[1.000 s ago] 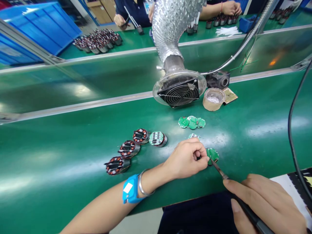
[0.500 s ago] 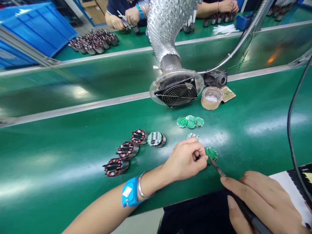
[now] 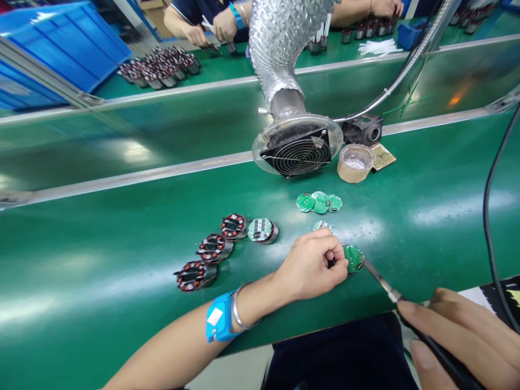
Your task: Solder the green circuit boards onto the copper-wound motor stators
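Note:
My left hand [image 3: 312, 262] is closed, its thumb and forefinger pinched at the left edge of a round green circuit board [image 3: 354, 259]. The hand hides that side of the board and whatever lies below it. In my right hand [image 3: 459, 336] is a soldering iron [image 3: 396, 295], gripped by its dark handle. The iron's tip meets the board's right edge or hovers just over it; which one I cannot tell. Partly covered by my left hand, another circuit board [image 3: 323, 226] lies behind it. Left of the hand a circuit board [image 3: 260, 229] sits on a motor stator [image 3: 273, 233].
Three bare stators [image 3: 214, 247] form a slanting row at left. Overlapping green boards [image 3: 320, 202] lie beyond my hands. A fume extractor [image 3: 298, 151] hangs over the bench near a round pot [image 3: 356, 163]. A black cable [image 3: 487, 216] runs down at right. Co-workers' hands [image 3: 225, 26] work across the bench.
The soldering iron's tip has moved right, from beside my left fingertips to the board's right edge. My right hand has drawn back to the right. My left hand keeps its pinch.

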The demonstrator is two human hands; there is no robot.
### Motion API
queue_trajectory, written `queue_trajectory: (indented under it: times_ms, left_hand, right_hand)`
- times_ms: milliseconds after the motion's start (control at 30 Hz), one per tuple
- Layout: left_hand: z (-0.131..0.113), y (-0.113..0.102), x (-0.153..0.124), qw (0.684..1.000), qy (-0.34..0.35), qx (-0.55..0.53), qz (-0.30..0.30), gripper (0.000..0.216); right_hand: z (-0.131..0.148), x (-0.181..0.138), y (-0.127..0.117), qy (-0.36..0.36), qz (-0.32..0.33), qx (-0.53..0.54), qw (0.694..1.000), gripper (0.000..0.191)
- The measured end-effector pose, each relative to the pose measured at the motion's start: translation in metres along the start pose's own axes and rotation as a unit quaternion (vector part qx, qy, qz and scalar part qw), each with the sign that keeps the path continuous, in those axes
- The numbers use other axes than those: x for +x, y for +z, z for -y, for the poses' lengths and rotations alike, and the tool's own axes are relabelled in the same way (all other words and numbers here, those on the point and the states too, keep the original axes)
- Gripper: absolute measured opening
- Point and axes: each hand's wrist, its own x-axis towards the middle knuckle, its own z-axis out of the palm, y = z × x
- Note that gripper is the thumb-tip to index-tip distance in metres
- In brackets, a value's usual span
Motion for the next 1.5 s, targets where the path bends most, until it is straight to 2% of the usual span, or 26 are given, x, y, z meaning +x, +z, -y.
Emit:
queue_trajectory:
  times_ms: [67,167,300,433,533,633,733,900,1100,1267,1333,1400,1500]
  left_hand:
    - [0.000,0.001,0.000,1.000,-0.002,0.002,0.001,0.009]
    - [0.000,0.002,0.001,1.000,-0.004,0.009,0.001,0.008]
    - [0.002,-0.009,-0.001,1.000,0.005,-0.008,0.021,0.005]
    - [0.012,-0.029,-0.005,0.996,0.047,0.022,0.075,0.015]
    - [0.019,-0.035,-0.005,0.989,0.097,0.009,0.111,0.004]
    - [0.019,-0.029,-0.002,0.985,0.117,-0.065,0.107,0.005]
    - [0.012,-0.018,0.000,0.987,0.064,-0.106,0.101,0.011]
    - [0.003,-0.009,0.000,0.988,-0.010,-0.127,0.083,0.015]
    - [0.004,-0.008,-0.002,0.988,-0.035,-0.133,0.072,0.016]
    - [0.007,0.000,-0.006,0.977,-0.083,-0.190,0.057,0.017]
    - [0.006,0.003,-0.009,0.986,-0.060,-0.152,0.035,0.013]
    - [0.003,0.006,-0.012,0.996,-0.002,-0.084,0.003,0.008]
    - [0.001,0.009,-0.015,0.995,0.087,-0.001,-0.039,0.007]
  right_hand:
    - [-0.006,0.003,0.006,0.030,-0.014,0.020,0.999,0.040]
    - [-0.018,0.011,0.030,0.047,-0.062,0.082,0.994,0.042]
    - [-0.031,0.021,0.062,0.018,0.015,0.150,0.988,0.032]
    - [-0.035,0.020,0.074,0.012,0.017,0.168,0.986,0.032]
    - [-0.036,0.017,0.075,0.014,0.012,0.167,0.986,0.035]
    - [-0.036,0.016,0.075,0.029,0.017,0.178,0.984,0.036]
    - [-0.034,0.018,0.071,0.029,0.001,0.182,0.983,0.038]
    - [-0.029,0.026,0.063,0.006,-0.078,0.158,0.984,0.038]
    - [-0.019,0.034,0.064,0.001,-0.047,0.119,0.992,0.031]
    - [-0.012,0.024,0.070,-0.004,-0.069,0.036,0.997,0.032]
    - [-0.014,0.016,0.069,-0.012,-0.076,0.022,0.997,0.035]
    - [-0.017,0.008,0.061,-0.013,-0.072,0.022,0.997,0.037]
    - [-0.020,-0.003,0.041,0.004,-0.054,0.045,0.998,0.047]
